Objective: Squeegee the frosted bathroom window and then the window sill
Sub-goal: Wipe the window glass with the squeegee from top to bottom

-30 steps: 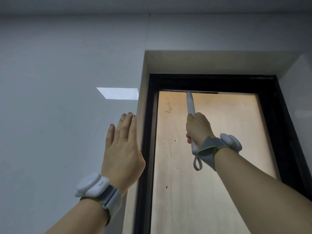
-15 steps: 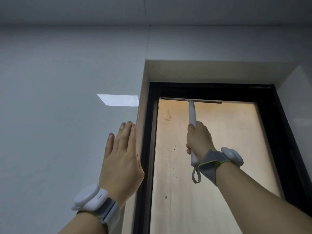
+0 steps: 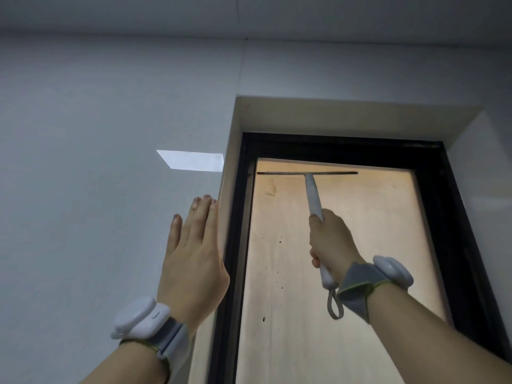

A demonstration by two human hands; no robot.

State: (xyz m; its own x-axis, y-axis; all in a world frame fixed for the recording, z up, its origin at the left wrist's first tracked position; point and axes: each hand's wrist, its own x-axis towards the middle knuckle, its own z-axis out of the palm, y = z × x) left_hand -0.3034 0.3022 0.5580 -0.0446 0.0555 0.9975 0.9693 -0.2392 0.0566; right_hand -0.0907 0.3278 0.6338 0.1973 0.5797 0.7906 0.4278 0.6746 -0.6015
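Note:
The frosted window pane (image 3: 368,245) glows orange inside a black frame (image 3: 343,148), set in a pale recess. My right hand (image 3: 332,245) is shut on the white handle of a squeegee (image 3: 313,192). Its dark blade lies level against the glass, a little below the pane's top edge, over the left and middle part. A grey loop hangs from the handle's end. My left hand (image 3: 191,256) rests flat, fingers together, on the grey wall just left of the recess edge. The sill is out of view.
Dark specks and a pale smudge (image 3: 270,188) mark the glass left of the handle. A bright patch of light (image 3: 192,160) lies on the wall. The ceiling (image 3: 249,12) runs close above. Both wrists carry white strapped devices.
The squeegee blade has come down from the pane's top edge, leaving a strip of glass above it. My right hand dropped with it. My left hand stayed on the wall.

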